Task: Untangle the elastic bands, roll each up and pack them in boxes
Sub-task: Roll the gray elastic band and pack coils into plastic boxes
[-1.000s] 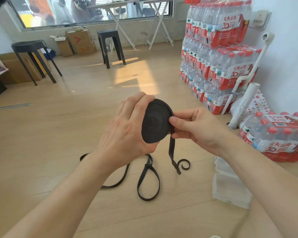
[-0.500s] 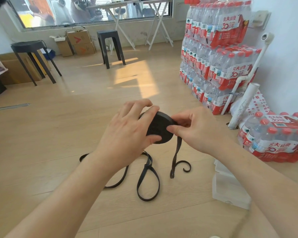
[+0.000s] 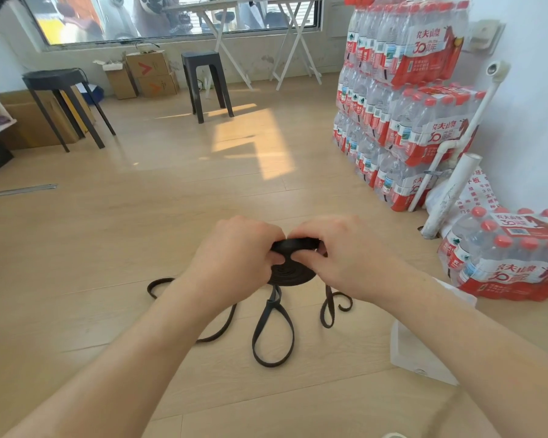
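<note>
Roll: I have the flat black coil of elastic band [image 3: 290, 273] between both hands, above the pale wood-plank floor [image 3: 108, 248], roughly level, its spiral face towards me.
Left hand: my left hand [image 3: 234, 254] is closed on the coil's left rim, thumb tucked against the spiral face, fingers curled over the far edge.
Right hand: my right hand [image 3: 345, 254] is pinched on the right side, thumb pressing on the face near the centre, fingers over the top edge where the outermost turn [image 3: 295, 243] lifts a little.
Loose tail: the unrolled black strap [image 3: 272, 330] hangs from under the coil and lies in loops on the floor just below; one loop is crossed over itself, and a curled end [image 3: 339, 306] lies to the right.
Weight: I judge it light; the roll looks small enough to hold in one hand.
Stiffness: soft and springy, by the look of it. The layers probably hold only by pressure, so the coil may telescope or unwind if I slacken.
Surface: it looks like matte woven tape, so probably not slippery.
Where to hold: flat faces squeezed between thumb and fingers, with one finger pinning the outer turn; the rim alone seems too loose.
Box: a clear plastic container [image 3: 418, 352] sits on the floor near my right forearm, partly hidden; I cannot tell what is inside.
</note>
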The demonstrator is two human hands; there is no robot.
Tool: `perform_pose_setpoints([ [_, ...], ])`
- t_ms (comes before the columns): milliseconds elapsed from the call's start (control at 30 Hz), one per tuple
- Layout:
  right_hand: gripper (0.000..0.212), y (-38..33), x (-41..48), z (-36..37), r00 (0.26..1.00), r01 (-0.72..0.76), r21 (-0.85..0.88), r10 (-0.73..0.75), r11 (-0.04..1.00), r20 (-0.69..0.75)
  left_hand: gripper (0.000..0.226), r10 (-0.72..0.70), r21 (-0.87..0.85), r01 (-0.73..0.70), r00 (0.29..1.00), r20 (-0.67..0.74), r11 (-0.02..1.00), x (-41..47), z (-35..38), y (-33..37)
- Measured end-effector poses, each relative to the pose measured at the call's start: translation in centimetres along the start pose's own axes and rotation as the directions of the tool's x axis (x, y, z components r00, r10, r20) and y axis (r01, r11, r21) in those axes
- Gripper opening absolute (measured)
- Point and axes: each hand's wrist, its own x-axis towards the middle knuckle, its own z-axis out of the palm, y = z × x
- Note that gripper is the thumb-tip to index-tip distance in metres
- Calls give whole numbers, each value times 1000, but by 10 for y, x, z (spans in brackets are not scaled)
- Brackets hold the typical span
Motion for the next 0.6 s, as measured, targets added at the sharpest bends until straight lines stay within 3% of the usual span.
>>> perform_pose_setpoints([
  [67, 30, 3, 1, -3, 995, -80, 166, 88, 983, -39, 11, -52, -92, 47, 997, -53, 995, 0, -4, -6],
  [200, 18, 9, 1, -9, 982, -62, 185, 93, 981, -166, 11, -146, -261, 108, 981, -130, 959, 1, -7, -13],
  [600, 22, 10, -1, -14, 977, -90, 377, 156, 922, -149, 16, -228, -484, 139, 965, -130, 864, 1, -6, -13],
])
